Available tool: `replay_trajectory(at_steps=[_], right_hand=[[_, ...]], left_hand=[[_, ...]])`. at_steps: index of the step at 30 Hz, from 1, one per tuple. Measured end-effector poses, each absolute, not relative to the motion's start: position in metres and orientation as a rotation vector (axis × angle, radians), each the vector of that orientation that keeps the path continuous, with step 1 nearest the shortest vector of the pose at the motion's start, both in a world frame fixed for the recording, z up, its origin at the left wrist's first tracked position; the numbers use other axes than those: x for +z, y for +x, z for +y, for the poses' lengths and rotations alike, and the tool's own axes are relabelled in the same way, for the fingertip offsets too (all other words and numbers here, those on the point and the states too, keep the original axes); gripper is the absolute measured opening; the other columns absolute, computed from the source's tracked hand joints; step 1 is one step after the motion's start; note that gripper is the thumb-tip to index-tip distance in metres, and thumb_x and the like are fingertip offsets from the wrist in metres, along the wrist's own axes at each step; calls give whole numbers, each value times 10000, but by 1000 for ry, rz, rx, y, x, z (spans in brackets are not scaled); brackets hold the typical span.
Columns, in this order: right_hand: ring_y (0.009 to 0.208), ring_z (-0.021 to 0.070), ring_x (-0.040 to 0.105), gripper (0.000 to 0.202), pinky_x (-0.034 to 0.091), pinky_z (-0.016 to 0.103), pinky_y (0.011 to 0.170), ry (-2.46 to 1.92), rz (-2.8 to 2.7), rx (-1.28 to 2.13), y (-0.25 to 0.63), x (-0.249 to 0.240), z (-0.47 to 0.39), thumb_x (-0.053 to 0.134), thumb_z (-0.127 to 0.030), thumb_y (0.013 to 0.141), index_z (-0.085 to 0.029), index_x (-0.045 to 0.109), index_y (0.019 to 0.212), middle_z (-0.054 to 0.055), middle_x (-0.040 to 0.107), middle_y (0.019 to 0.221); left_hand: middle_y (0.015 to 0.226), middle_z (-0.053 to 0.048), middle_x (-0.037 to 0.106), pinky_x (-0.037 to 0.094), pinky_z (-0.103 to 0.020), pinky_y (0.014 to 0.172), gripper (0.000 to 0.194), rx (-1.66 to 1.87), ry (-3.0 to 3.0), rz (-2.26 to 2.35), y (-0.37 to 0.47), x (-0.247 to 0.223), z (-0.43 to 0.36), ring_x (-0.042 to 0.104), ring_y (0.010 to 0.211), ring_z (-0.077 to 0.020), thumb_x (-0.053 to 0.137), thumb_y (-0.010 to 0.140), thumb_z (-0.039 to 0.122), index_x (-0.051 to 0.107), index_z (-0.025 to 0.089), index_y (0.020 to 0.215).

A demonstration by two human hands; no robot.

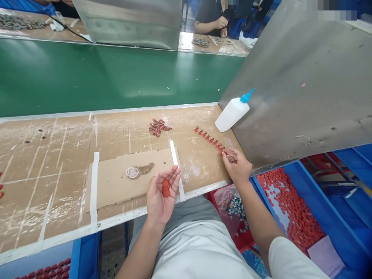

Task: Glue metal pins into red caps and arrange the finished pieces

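My left hand, palm up at the table's front edge, holds a few round red pieces in its cupped fingers. At the near end of a slanting row of small red pieces, my right hand has its fingertips pinched together; what they hold is too small to make out. A pile of small red and metallic parts lies further back. On the taped cardboard sheet is a small round clear dish beside a dark wet stain.
A white bottle with a blue nozzle leans by the metal panel at right. Below the table are a blue bin of red pieces and a red bin. Across the green belt, a person's hands handle small parts.
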State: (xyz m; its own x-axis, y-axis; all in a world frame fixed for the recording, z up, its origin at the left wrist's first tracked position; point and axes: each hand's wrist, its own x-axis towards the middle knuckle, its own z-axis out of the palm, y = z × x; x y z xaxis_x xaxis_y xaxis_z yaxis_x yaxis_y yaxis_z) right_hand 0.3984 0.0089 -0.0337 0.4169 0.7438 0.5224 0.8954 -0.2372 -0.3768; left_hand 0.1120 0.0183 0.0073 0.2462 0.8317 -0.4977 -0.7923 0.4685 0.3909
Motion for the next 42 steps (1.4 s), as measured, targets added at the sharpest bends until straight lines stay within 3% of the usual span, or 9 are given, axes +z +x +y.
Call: replay_trajectory(at_steps=[8, 14, 18, 22, 27, 31, 36, 42], right_hand=[[615, 147, 666, 385, 527, 272, 643, -2041, -1428, -324, 399, -43, 11, 599, -410, 825, -185, 615, 1138, 60, 749, 888], [527, 140, 631, 437, 524, 279, 615, -2075, -1312, -366, 394, -36, 7, 622, -462, 796, -163, 622, 1115, 78, 749, 889], [464, 125, 579, 325, 476, 259, 517, -1914, -1312, -423, 367, -21, -10, 672, -359, 779, -190, 659, 1056, 64, 747, 805], [487, 102, 569, 312, 477, 240, 537, -1543, -1697, -68, 314, 2, -24, 727, -230, 735, -259, 657, 1037, 0, 742, 794], [544, 101, 583, 325, 502, 246, 618, -1277, -1950, 343, 255, 17, -15, 701, -233, 771, -268, 631, 1086, -11, 740, 877], [547, 105, 571, 259, 493, 254, 599, -1256, -1940, 426, 239, 17, -8, 693, -268, 780, -260, 643, 1034, -6, 732, 861], [546, 113, 558, 321, 494, 269, 588, -1211, -1966, 466, 234, 12, -13, 745, -287, 738, -243, 639, 1037, -6, 723, 800], [647, 125, 639, 305, 533, 259, 622, -1155, -1876, 596, 226, 12, -13, 757, -247, 738, -226, 647, 1022, 12, 737, 833]], left_hand=[[1132, -160, 684, 495, -289, 971, 326, 1103, 26, 689, 107, 8, 19, 604, 1134, -238, 512, 856, 322, 722, 78, 905], [1213, -174, 641, 455, -338, 1022, 387, 1082, 48, 626, 108, 11, 19, 553, 1203, -261, 477, 861, 352, 701, 73, 1011], [1319, -181, 566, 404, -371, 1067, 457, 1044, 56, 544, 108, 15, 19, 490, 1269, -272, 455, 864, 399, 657, 80, 1122], [1373, -186, 513, 357, -385, 1095, 499, 1016, 43, 479, 109, 17, 19, 454, 1300, -277, 436, 866, 417, 610, 82, 1192], [1377, -164, 517, 322, -377, 1108, 500, 1026, 65, 475, 109, 18, 16, 437, 1315, -262, 398, 880, 427, 597, 99, 1202], [1355, -144, 543, 305, -393, 1116, 485, 1064, 95, 498, 107, 19, 13, 450, 1306, -263, 396, 880, 441, 614, 124, 1174], [1340, -152, 555, 312, -401, 1110, 477, 1120, 71, 515, 103, 19, 10, 471, 1288, -266, 405, 875, 447, 620, 130, 1159], [1276, -167, 594, 320, -402, 1098, 440, 1156, 18, 497, 102, 21, 8, 500, 1258, -270, 423, 874, 429, 632, 109, 1091]])
